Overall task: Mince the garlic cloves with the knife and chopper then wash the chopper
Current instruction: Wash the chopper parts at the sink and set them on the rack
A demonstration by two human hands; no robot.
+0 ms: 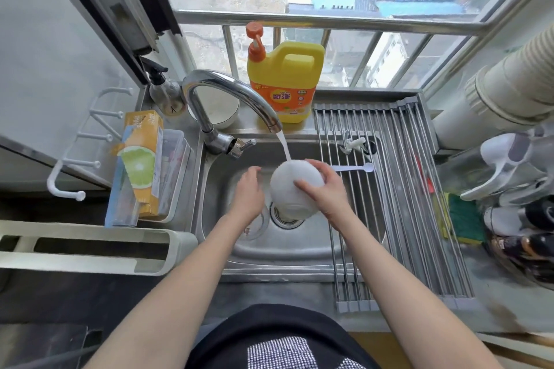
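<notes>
Right hand (325, 189) grips the white chopper (295, 186), fingers curled round its rounded side, holding it over the sink (299, 243) drain under the water stream (284, 148); left hand (247, 192) just beside the chopper, fingers loosely bent, holding nothing; tap (230, 93) running above; yellow detergent jug (286, 81) on the ledge behind; roll-up rack (398, 189) across the sink's right side, white spoon (355, 168) on it; green sponge (463, 217) far right; orange box (144, 159) on the left surface.

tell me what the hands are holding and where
Right hand grips the white chopper round its domed side, under the tap stream. Left hand holds nothing.
</notes>
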